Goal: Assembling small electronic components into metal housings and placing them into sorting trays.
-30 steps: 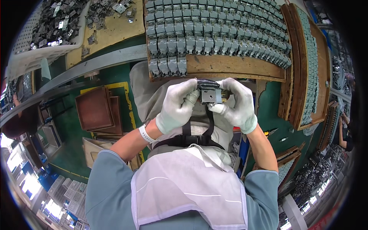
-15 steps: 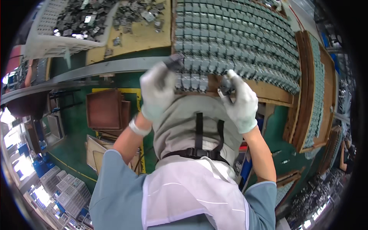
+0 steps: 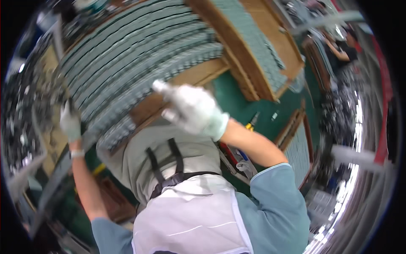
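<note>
My left hand [image 3: 70, 122], in a white glove, reaches out at the left to the yellow board [image 3: 51, 146], beside the tray's left edge. One finger points up; the others are smeared and partly hidden, so what they hold cannot be told. My gloved right hand [image 3: 196, 109] is over the near edge of the tray, blurred, with index finger and thumb apart and nothing visible between them. Below and left of it, rows of small grey-green metal parts [image 3: 139, 46] fill most of the wooden tray [image 3: 201, 73]. A bare brown strip of the tray shows near my lap.
More wooden trays with grey-green parts [image 3: 249, 46] stand stacked at the upper right. Dark loose metal pieces [image 3: 19, 114] lie at the far left. A grey metal rail [image 3: 53, 190] runs at lower left. Pliers [image 3: 253, 122] lie beyond my right forearm. Another person [image 3: 344, 51] is at far right.
The view has swung to the right, so the tray now sits tilted at the left. My left hand has stretched out to the yellow board. The dark part in my right hand no longer shows.
</note>
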The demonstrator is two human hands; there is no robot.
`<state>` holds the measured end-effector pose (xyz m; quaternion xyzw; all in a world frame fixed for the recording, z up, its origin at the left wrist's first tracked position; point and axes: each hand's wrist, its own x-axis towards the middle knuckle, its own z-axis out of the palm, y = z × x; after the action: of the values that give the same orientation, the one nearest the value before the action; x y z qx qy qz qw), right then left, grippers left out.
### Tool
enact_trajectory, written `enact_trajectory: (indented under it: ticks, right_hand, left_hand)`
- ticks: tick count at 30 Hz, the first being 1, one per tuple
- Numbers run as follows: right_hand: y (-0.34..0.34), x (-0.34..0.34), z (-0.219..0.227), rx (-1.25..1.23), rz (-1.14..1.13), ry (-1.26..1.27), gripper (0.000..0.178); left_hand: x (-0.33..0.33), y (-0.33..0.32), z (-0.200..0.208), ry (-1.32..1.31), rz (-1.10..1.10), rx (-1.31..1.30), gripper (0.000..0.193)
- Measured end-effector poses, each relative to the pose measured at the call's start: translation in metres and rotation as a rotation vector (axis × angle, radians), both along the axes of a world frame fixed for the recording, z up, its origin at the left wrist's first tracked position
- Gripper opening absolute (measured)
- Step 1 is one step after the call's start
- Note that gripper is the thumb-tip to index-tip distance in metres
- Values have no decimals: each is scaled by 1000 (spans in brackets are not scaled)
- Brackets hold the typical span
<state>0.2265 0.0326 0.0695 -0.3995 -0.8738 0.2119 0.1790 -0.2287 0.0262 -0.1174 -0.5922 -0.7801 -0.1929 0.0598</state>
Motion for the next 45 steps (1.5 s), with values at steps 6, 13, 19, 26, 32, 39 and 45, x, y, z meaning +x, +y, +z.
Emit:
enact_trajectory:
  ticks: [6,13,19,26,32,39,45]
  right_hand:
    - [76,263,57,-32,-677,369,31]
    - [99,371,26,-246,-647,-106,50]
    - [94,356,10,-75,-713,-243,44]
    - [87,362,10,-80,-763,-106,41]
    - [111,381,1,115,-896,-349,28]
    - [123,434,3,-395,-917,96,32]
    - [149,438,15,-569,-919,33,27]
  left_hand:
    - [-12,-18,-1,-105,-190,-126,40]
    - [-19,-8,-4,-334,45,-182,61]
    - [-35,-14,-18,-324,27,71,50]
    - [-48,-14,3,-1146,88,381,42]
    - [-46,-29,45,-1499,-56,520,53]
    - [71,-48,128,-1798,-331,522,53]
    - [138,-52,154,-1882,-362,429,64]
